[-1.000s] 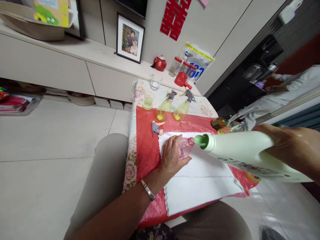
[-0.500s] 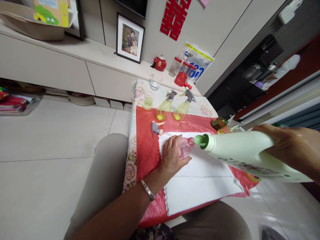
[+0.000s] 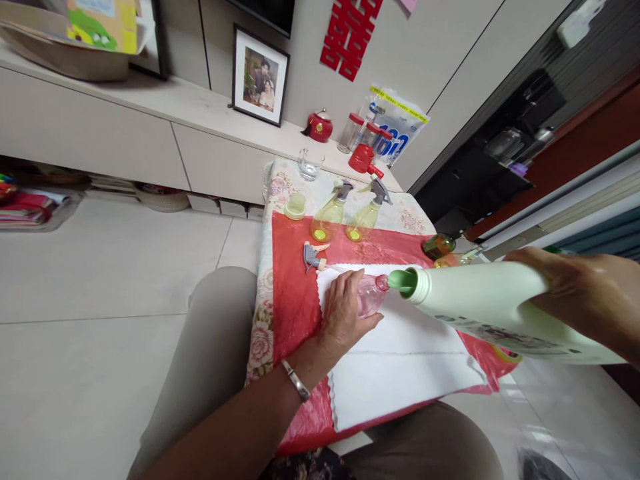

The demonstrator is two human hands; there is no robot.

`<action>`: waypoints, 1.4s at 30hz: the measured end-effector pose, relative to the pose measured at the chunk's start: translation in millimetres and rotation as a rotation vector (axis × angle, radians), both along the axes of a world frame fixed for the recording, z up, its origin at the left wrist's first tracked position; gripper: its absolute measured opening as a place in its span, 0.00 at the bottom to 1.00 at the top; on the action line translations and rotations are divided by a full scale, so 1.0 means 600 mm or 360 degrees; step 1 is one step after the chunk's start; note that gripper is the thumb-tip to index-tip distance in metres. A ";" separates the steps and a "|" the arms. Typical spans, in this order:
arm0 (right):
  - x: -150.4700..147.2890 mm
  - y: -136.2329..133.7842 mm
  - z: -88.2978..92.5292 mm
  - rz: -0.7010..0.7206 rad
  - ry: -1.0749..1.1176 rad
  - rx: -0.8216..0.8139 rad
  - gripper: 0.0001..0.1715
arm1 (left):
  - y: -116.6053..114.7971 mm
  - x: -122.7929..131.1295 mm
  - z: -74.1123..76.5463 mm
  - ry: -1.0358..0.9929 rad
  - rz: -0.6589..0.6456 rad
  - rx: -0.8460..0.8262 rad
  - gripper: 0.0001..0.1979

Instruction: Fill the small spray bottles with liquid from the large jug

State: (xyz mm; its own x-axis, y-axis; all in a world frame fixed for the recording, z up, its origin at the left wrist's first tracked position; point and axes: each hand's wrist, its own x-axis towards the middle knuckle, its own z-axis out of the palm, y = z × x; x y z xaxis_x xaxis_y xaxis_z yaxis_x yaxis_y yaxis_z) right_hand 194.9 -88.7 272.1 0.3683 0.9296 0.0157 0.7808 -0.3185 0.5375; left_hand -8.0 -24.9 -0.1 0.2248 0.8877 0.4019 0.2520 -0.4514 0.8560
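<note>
My left hand (image 3: pixel 347 310) is closed around a pink clear bottle (image 3: pixel 370 297) over a white cloth (image 3: pixel 400 373). My right hand (image 3: pixel 585 293) grips a large pale green detergent jug (image 3: pixel 480 287), tipped almost level. Its green spout (image 3: pixel 400 281) meets the open neck of the pink bottle; whether liquid is running cannot be made out. Beyond my left fingers lies a grey and pink spray trigger head (image 3: pixel 313 257). Two yellow spray bottles, a left one (image 3: pixel 327 220) and a right one (image 3: pixel 364 220), stand farther back. A pale yellow-green cap (image 3: pixel 295 207) sits left of them.
A red plastic sheet (image 3: pixel 295 320) partly covers the flowered tablecloth (image 3: pixel 261 340). At the back stands a glass mug (image 3: pixel 310 167). Dark green and amber bottles (image 3: pixel 439 245) are at the right edge. Red-lidded jars (image 3: pixel 351 133) and a red pot (image 3: pixel 319 127) line the cabinet.
Both hands, the jug and the pink bottle hold nearly the same positions. In the far right background, a pale shape seen before is gone.
</note>
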 end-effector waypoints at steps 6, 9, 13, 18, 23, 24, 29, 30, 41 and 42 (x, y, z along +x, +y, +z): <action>0.005 -0.001 -0.002 0.0076 -0.0014 0.0008 0.28 | 0.000 0.001 -0.001 -0.0015 0.0005 0.0011 0.50; 0.004 -0.001 -0.002 0.0066 -0.0018 0.0034 0.29 | 0.000 0.001 0.000 -0.0003 0.0002 0.0001 0.49; 0.003 -0.002 0.001 0.0007 0.0004 0.0015 0.30 | 0.000 0.000 0.001 0.0007 -0.0004 -0.0011 0.49; -0.005 -0.001 0.002 -0.0007 0.0013 -0.0001 0.31 | 0.000 0.000 0.002 0.0002 0.0003 -0.0001 0.49; -0.005 0.002 0.001 -0.0033 -0.0003 -0.0002 0.30 | 0.000 0.000 0.002 -0.0010 0.0004 -0.0006 0.49; -0.004 0.002 0.001 -0.0020 0.0003 0.0006 0.30 | 0.000 0.000 0.002 -0.0011 0.0003 -0.0004 0.49; 0.006 0.000 0.001 0.0001 0.0002 0.0030 0.32 | 0.000 0.000 0.000 0.0002 -0.0001 0.0002 0.49; 0.009 0.000 0.000 0.0006 -0.0003 0.0045 0.33 | 0.000 0.000 0.000 0.0006 0.0002 0.0002 0.49; 0.011 0.006 -0.002 -0.0082 0.0008 0.0085 0.33 | 0.001 0.000 0.000 0.0002 0.0008 0.0010 0.49; 0.011 0.007 -0.002 -0.0086 0.0011 0.0088 0.33 | 0.001 0.000 0.000 0.0001 0.0007 0.0011 0.49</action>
